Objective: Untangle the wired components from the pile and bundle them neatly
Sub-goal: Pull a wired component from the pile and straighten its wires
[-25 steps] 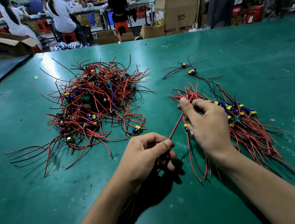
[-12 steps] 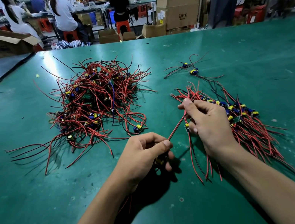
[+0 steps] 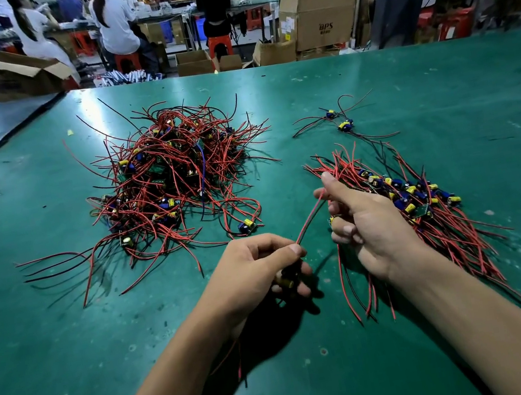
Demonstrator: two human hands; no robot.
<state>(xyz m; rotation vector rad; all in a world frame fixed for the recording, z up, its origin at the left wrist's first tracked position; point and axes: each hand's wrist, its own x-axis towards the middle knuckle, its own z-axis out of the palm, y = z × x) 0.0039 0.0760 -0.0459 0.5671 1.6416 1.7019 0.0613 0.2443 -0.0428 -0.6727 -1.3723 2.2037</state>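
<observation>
The component (image 3: 284,282) gripped in the left hand (image 3: 257,267) is almost wholly concealed by the curled fingers, only a yellowish cap showing. The right hand (image 3: 368,223), pinching the red wire (image 3: 308,220), covers the near-left part of the sorted bundle (image 3: 437,218), while parts deep in the tangled pile (image 3: 173,184) lie buried beneath wire loops. Both forearms and the green table (image 3: 67,335) are cut off by the frame's edges, and the white label on the carton (image 3: 320,12) is too small to read.
</observation>
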